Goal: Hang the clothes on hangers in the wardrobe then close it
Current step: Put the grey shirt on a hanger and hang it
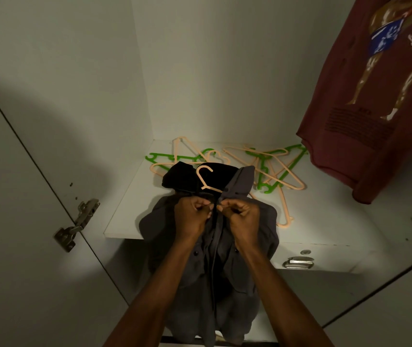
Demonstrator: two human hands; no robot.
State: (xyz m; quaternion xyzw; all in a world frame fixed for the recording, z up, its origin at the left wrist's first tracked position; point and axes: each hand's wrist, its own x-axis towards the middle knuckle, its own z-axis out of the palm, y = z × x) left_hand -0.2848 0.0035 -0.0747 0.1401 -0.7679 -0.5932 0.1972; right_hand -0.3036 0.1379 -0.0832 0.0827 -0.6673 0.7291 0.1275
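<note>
at the left edge of the frame the open wardrobe door (24, 221) carries a metal hinge (76, 225). right of it, low in the centre, a grey shirt (245, 291) lies with its collar end on the white shelf (129, 209) and its body hanging over the shelf's front edge. a peach hanger (206, 180) sits inside the collar, hook pointing to the back. the left hand (191, 216) pinches the left front edge of the shirt just under the collar; the right hand (241, 217) pinches the right edge, knuckles nearly touching the left's. behind the shirt, loose green and peach hangers (272, 169) lie piled on the shelf. a drawer handle (298, 262) shows below the shelf edge. in the upper right a red t-shirt (365, 101) with a printed figure hangs.
</note>
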